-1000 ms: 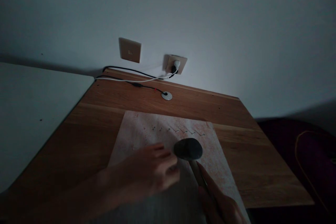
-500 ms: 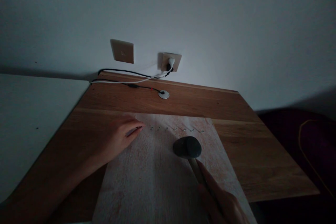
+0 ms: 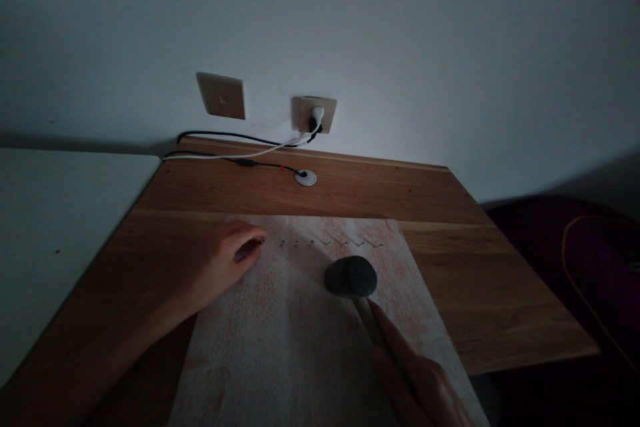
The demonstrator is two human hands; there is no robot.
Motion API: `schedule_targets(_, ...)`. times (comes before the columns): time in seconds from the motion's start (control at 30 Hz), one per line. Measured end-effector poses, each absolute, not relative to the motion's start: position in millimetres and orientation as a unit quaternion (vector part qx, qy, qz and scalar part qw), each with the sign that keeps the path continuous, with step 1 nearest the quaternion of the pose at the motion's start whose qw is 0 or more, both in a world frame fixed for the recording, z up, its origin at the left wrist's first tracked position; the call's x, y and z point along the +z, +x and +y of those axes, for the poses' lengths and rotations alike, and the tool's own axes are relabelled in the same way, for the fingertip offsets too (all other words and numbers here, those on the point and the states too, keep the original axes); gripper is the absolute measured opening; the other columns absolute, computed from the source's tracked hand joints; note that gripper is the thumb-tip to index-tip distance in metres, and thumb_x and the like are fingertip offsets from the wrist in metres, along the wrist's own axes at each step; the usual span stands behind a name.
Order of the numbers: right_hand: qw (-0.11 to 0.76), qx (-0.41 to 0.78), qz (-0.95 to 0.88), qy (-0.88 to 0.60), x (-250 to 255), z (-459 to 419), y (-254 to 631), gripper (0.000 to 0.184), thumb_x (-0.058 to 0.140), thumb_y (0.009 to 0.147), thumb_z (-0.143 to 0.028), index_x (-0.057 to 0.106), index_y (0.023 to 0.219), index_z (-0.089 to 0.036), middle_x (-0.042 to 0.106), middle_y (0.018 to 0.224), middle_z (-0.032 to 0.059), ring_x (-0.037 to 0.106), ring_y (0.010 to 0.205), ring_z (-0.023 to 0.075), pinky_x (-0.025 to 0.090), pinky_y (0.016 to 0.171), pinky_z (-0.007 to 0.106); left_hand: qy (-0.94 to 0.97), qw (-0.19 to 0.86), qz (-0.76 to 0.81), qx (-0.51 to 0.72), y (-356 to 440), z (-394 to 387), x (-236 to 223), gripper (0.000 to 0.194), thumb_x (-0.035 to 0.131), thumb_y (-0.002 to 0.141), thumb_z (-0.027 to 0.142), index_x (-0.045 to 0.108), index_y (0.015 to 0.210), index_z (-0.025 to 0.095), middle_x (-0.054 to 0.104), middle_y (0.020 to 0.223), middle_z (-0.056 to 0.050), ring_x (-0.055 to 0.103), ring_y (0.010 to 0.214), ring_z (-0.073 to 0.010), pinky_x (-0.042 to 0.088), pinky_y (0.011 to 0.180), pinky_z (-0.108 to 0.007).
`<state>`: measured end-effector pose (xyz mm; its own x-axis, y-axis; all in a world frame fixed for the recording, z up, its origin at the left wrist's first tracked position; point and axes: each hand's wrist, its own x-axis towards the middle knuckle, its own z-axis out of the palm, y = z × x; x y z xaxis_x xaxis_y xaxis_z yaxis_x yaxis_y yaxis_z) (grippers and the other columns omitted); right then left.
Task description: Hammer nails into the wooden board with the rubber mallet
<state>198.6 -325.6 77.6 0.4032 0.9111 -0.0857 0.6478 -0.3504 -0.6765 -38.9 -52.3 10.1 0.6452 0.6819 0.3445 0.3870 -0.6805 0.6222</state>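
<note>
A pale, reddish-stained board lies on the wooden desk. Near its far edge runs a row of several small nails. My right hand grips the handle of a mallet with a dark rounded head; my index finger lies along the handle, and the head hangs just short of the nail row. My left hand rests at the board's far left corner, fingers curled together and pinching something small that I cannot make out, at the left end of the row.
Two wall plates are on the wall behind: a blank one and a socket with plugs. Black and white cables run along the desk's back edge to a round grommet. A white surface adjoins the desk's left side.
My left hand moved from beside the mallet head out to the board's far left corner and settled there. The mallet stayed nearly still in my right hand.
</note>
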Motion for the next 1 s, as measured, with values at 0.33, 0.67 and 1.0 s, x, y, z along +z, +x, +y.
schedule_targets(0.33, 0.333, 0.258, -0.489, -0.764, 72, -326, 199, 0.052, 0.046, 0.11, -0.036, 0.06, 0.16, -0.031, 0.087, 0.088, 0.0082, 0.086, 0.076, 0.0296, 0.069, 0.062, 0.035, 0.901, 0.211, 0.246, 0.288, -35, -52, 25, 0.011, 0.06, 0.097, 0.017, 0.067, 0.091, 0.023, 0.073, 0.088, -0.001, 0.071, 0.084, -0.0197, 0.055, 0.08, -0.033)
schedule_targets(0.67, 0.302, 0.228, -0.483, -0.789, 74, -329, 195, 0.054, 0.046, 0.11, -0.052, 0.064, 0.157, -0.033, 0.087, 0.089, 0.0094, 0.085, 0.074, 0.029, 0.07, 0.062, 0.035, 0.894, 0.215, 0.218, 0.327, -36, -51, 17, 0.013, 0.064, 0.102, 0.019, 0.066, 0.089, 0.021, 0.072, 0.089, -0.001, 0.071, 0.086, -0.019, 0.055, 0.081, -0.032)
schedule_targets(1.0, 0.316, 0.304, -0.506, -0.743, 82, -294, 183, 0.06, 0.044, 0.112, -0.052, 0.058, 0.161, -0.022, 0.073, 0.066, 0.0029, 0.074, 0.057, 0.021, 0.062, 0.054, 0.03, 0.844, 0.303, 0.301, 0.324, -31, -53, 10, 0.027, 0.072, 0.093, 0.015, 0.067, 0.117, 0.025, 0.077, 0.091, 0.002, 0.076, 0.083, -0.0191, 0.061, 0.087, -0.036)
